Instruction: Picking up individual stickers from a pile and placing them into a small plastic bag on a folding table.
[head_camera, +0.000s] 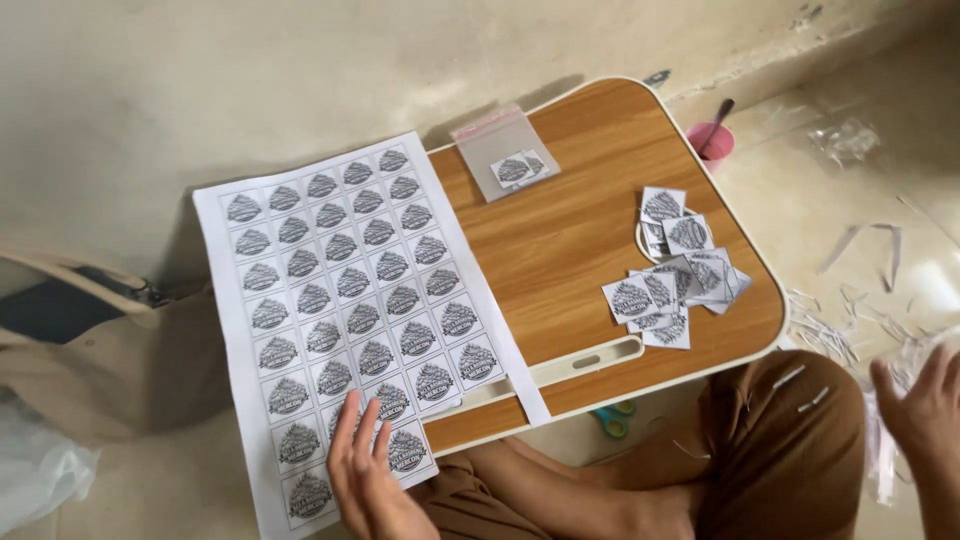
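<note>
Paper label sheet (345, 300), left hand (370, 480) flat

Both hands (375, 480) flat, fingers (345, 425) spread

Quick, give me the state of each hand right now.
Left hand: open, fingers flat on the printed label sheet, gripping nothing.
Right hand: open, fingers spread, off the table's edge above paper scraps, holding nothing visible.

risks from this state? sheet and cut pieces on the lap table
1. The printed sheet overhangs the table edge, pinned only by the left hand; it may sag or slide off.
2. The loose cut squares lie piled near the right edge and could scatter.
3. The right hand is off the table.
</note>
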